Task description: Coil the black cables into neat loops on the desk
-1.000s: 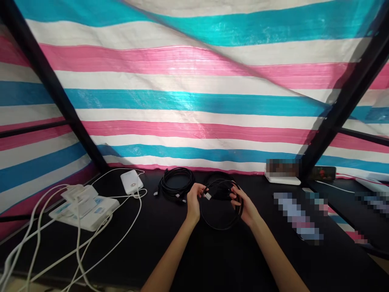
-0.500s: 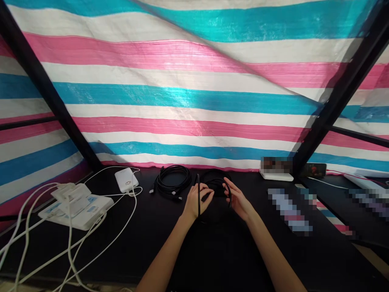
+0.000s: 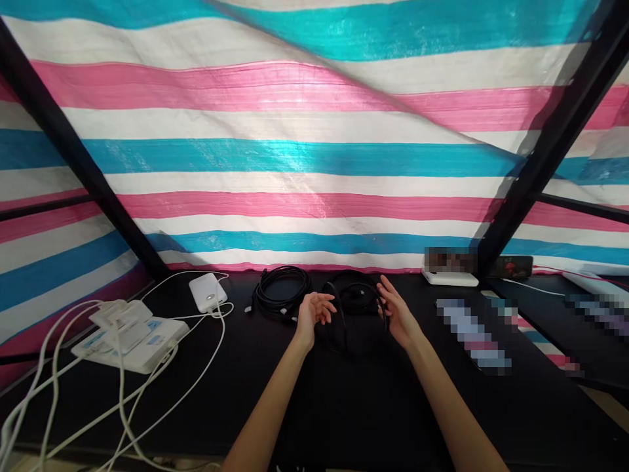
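Observation:
A coil of black cable [image 3: 344, 328] stands in loose loops above the black tabletop, between my hands. Left of it is my left hand [image 3: 312, 318], open, its fingers bent and apart, with the nearest loop just off its fingertips. My right hand [image 3: 399, 317] has the right side of the loop in its fingers; the thumb side is partly hidden. Behind, another round coil of black cable [image 3: 361, 295] lies on the table, a connector showing inside it. Further left rests a second coiled black cable [image 3: 281, 295] with several light metal plugs.
At left, a white power strip [image 3: 162, 347] carries plugs and tangled white cables [image 3: 122, 400]. A small white box [image 3: 207, 293] lies behind it. To the right are a blurred-out flat item [image 3: 474, 337], a white device [image 3: 449, 279] and a propped phone [image 3: 512, 267]. Black frame posts flank the striped sheet.
My left hand has come off the cable loop and its fingers have spread. My right hand has moved slightly right with its side of the loop.

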Demonstrator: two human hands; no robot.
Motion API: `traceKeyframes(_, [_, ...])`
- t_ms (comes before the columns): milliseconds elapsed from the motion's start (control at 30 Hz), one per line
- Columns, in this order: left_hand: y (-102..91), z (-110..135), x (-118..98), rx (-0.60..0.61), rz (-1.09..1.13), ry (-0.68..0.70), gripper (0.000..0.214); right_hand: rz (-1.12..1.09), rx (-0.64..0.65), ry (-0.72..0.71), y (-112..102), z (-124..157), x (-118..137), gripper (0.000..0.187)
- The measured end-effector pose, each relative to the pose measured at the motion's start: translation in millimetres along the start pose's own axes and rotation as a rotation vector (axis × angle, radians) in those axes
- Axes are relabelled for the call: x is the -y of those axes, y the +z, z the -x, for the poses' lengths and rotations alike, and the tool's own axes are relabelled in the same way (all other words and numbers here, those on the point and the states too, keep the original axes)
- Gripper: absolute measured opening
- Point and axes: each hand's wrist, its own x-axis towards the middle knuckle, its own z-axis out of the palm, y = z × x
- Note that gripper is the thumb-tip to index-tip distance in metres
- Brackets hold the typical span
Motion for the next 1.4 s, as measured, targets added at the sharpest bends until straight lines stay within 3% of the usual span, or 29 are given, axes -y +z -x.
traceKeyframes(200, [7.8, 9.5, -4.6, -0.032, 0.077, 0.086, 0.049, 0.256, -0.029, -0.064, -4.0, -1.2, -2.8, 0.038])
traceKeyframes(400, [11.5, 17.4, -8.5, -0.039, 0.102, 0.134, 0.066, 0.270, -0.133, 0.104, -0.4, -0.2, -8.4, 0.044])
traceKeyframes(533, [11.3, 16.2, -9.5, 0.028, 0.038, 0.125, 0.071, 0.254, -0.012, 0.185, 0.9, 2.1, -5.4, 0.029])
traceKeyframes(633, [8.4, 14.0, -10.8, 0.010, -0.054, 0.192, 0.066, 0.270, 0.028, 0.090, -0.1, 2.4, -6.1, 0.032])
traceKeyframes(767, [-1.7, 11.0, -18.2, -0.199, -0.067, 0.287, 0.060, 0.393, -0.012, -0.194, -1.9, 2.7, -7.7, 0.040])
traceKeyframes(867, [-8.2, 8.3, -22.9, -0.244, -0.034, 0.261, 0.056, 0.422, -0.030, -0.312, -1.6, 3.9, -6.1, 0.042])
traceKeyframes(1000, [-9.9, 6.0, -22.1, -0.183, 0.022, 0.220, 0.047, 0.381, -0.009, -0.317, -1.3, 4.2, -1.8, 0.047])
traceKeyframes(1233, [-15.0, 9.1, -22.1, -0.213, 0.000, 0.437, 0.035, 0.425, -0.001, -0.318, -6.1, 1.9, 2.7, 0.053])
traceKeyframes(1400, [-11.0, 12.2, -24.3, -0.315, -0.198, 0.579, 0.035, 0.490, -0.071, -0.323, -10.8, -2.9, -1.7, 0.050])
